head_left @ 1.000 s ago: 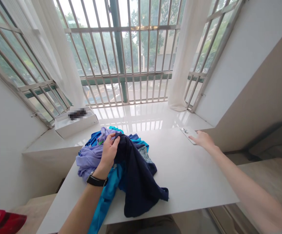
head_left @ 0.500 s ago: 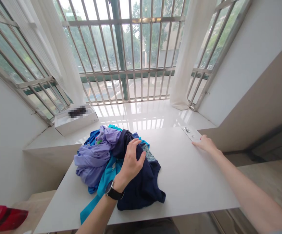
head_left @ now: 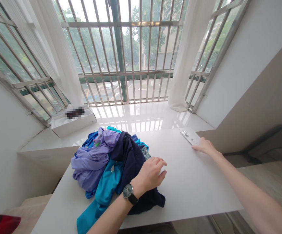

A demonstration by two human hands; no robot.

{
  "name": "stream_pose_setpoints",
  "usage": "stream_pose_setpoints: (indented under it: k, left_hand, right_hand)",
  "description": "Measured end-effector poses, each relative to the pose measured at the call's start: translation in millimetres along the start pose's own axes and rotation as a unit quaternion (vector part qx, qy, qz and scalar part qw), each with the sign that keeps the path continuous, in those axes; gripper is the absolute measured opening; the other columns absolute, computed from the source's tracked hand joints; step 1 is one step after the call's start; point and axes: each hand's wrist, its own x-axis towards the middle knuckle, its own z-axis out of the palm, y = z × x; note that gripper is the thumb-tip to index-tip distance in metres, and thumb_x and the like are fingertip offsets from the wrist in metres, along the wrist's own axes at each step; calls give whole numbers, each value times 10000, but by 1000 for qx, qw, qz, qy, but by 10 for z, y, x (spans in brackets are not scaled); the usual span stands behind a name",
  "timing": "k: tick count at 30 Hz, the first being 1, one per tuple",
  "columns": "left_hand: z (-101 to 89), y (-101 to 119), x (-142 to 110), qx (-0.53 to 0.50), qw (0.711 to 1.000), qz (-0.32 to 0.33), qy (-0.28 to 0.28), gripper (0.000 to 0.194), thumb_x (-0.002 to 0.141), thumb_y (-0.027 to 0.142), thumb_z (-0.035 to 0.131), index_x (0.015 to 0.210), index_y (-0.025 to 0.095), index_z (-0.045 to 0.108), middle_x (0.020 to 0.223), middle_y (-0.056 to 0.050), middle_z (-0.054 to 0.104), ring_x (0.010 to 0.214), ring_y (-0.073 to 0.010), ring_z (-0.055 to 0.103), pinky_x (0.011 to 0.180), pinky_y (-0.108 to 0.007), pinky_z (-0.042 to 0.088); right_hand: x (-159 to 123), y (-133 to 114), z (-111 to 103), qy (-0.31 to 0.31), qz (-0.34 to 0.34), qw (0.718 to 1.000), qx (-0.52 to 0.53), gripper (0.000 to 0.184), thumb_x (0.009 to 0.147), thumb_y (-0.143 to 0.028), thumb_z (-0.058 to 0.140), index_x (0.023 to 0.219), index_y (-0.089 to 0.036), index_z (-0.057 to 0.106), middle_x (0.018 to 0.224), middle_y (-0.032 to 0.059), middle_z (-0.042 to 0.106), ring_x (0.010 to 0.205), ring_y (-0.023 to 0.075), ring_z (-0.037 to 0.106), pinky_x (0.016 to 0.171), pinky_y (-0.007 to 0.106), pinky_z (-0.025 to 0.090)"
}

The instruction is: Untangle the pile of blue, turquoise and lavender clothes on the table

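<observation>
Several crumpled garments [head_left: 99,165] sit in one heap on a white table [head_left: 191,195], none set apart. Empty and half-open, the left hand [head_left: 153,174] is above the heap's navy garment [head_left: 150,204]; right of the heap, the open right hand [head_left: 204,146] lies flat, just beside a white phone [head_left: 190,136].

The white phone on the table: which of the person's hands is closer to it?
The right. The right hand rests on the table at the white phone's near edge, while the left hand is farther off, above the navy garment.
</observation>
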Motion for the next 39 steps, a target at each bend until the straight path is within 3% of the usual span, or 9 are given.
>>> stream_pose_setpoints:
  k: [5,8,11,16,19,24,31,39]
  left_hand:
    - [149,-122,247,48,997,2,-60,220,908,283,586,1110,204,623,1092,-71,677,994,-236,626,893,-381,527]
    - [282,-194,561,94,992,-2,-84,257,887,324,623,1110,197,626,1086,-89,667,1005,-259,617,871,-398,524]
    - [445,-273,955,132,989,-10,-62,317,859,338,662,1132,185,607,1122,-105,647,1050,-277,594,884,-410,510]
    - [719,-397,1531,138,990,-11,-10,700,760,398,769,1339,169,449,1410,-161,482,1243,-333,476,982,-461,447]
    - [852,-447,1729,125,992,26,-7,873,696,425,813,1404,182,364,1454,-157,442,1316,-332,410,1043,-470,394]
    - [950,-495,1833,108,992,61,-14,771,695,295,763,1368,201,399,1408,-135,489,1307,-311,420,1058,-448,368]
    - [916,-488,1825,103,993,56,-19,706,641,285,772,1271,210,464,1442,-139,455,1294,-323,435,1050,-464,374]
    - [844,-308,1746,140,987,76,-26,685,618,318,807,1217,181,503,1493,-169,395,1336,-341,390,1083,-491,336]
  right_hand:
    - [-152,-81,-102,27,-66,997,-23,722,683,-447,658,1273,-81,460,1178,227,631,1073,349,632,783,371,496]
    - [-316,-166,-204,72,-152,983,-79,661,714,-386,648,1267,-83,449,1159,226,624,1058,338,622,784,365,483]
    - [-509,-265,-298,113,-231,958,-130,563,739,-308,642,1227,-91,462,1137,212,625,1054,330,609,792,356,478]
    - [-799,-414,-390,183,-331,910,-172,518,701,-157,656,1180,-117,463,1090,174,629,1004,311,609,813,354,486]
    - [-913,-467,-413,196,-369,893,-166,533,682,-109,645,1183,-117,461,1069,164,626,994,315,607,823,368,496]
    - [-969,-470,-424,185,-389,890,-151,575,687,-81,605,1240,-111,451,1086,160,632,1006,317,605,863,390,502]
    - [-965,-432,-405,183,-389,890,-150,663,743,-149,634,1355,-66,394,1217,217,611,1122,354,580,933,424,493]
    - [-1014,-352,-445,151,-360,908,-153,451,714,-266,750,1101,-152,548,1040,148,669,965,322,635,760,383,519]
